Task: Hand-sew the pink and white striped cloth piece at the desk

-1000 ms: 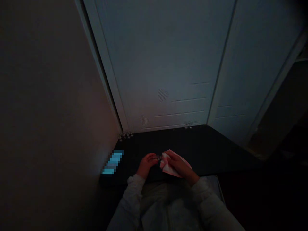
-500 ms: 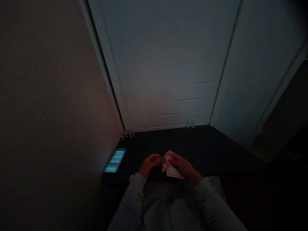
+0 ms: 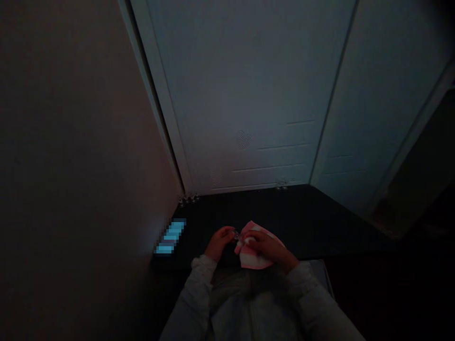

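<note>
My left hand (image 3: 221,242) pinches a small, clear, shiny object (image 3: 236,235) that looks like glass; its exact kind is too dim to make out. Bunched in my right hand (image 3: 266,245) is a pink and white cloth (image 3: 253,260), its loose part hanging below the fingers. One bunched end of the cloth meets the right side of the clear object. Both hands are close together above the near part of a black tabletop (image 3: 302,218).
Several small clear objects (image 3: 188,199) stand at the table's back left corner, and a few more (image 3: 281,185) at the back edge. A lit, pixelated screen (image 3: 170,237) lies at the left. White panels (image 3: 249,94) rise behind, and a wall (image 3: 88,142) borders the left.
The cloth has shifted in my right hand, and its lower part now spreads further down and left. My left hand has stayed nearly in place with the clear object.
</note>
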